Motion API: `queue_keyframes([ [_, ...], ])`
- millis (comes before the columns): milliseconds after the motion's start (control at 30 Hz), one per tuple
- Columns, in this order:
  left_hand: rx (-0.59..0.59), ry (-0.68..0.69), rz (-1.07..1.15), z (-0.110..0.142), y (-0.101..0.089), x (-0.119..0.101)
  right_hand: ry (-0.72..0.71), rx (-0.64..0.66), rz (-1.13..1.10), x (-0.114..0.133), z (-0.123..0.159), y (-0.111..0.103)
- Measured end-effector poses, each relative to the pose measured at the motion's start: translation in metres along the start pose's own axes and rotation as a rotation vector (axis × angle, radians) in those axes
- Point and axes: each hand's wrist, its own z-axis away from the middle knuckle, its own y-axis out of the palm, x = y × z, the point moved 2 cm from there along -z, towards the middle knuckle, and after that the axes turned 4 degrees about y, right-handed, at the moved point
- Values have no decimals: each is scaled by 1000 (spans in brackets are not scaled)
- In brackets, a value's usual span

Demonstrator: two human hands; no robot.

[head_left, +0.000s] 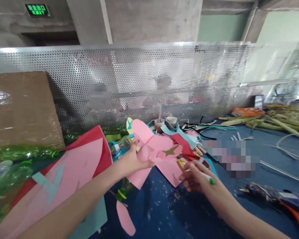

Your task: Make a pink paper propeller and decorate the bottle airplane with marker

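My left hand [136, 158] reaches in from the left, thumb and fingers spread around a curled piece of pink paper [146, 152] in a pile of cut shapes. Between the fingers of my right hand [198, 176] is a white marker [203, 175] with a green end, tilted down to the right. A rounded pink paper petal [142, 130] stands up behind my left hand. Close to my right hand are red-handled scissors [206, 163], partly covered. An olive star-like shape [171, 151] lies on the pink pieces. Another pink petal [126, 217] rests near the front.
Pink sheets [77, 166] over red ones lie left, with green plastic bottles [11, 186] beside them. A cardboard panel [22, 109] leans against the perforated metal screen [139, 66]. Dried leaves [276, 119] and a glue gun-like tool [276, 196] are on the right of the blue table [151, 215].
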Motion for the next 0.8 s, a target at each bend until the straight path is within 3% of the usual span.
queue_keyframes([
  [167,7,-151,144,6,25,-11,-36,147,-64,-2,14,15],
  [267,26,-160,276,10,35,-23,10,264,-111,0,18,22],
  [333,58,-121,392,14,38,-32,15,271,-140,1,16,22],
  [533,107,10,608,28,30,-40,65,75,-249,-2,3,9],
  [667,117,38,619,39,20,-32,116,82,-280,-1,2,7],
  [800,167,-33,498,49,1,-36,219,152,-263,-2,6,10],
])
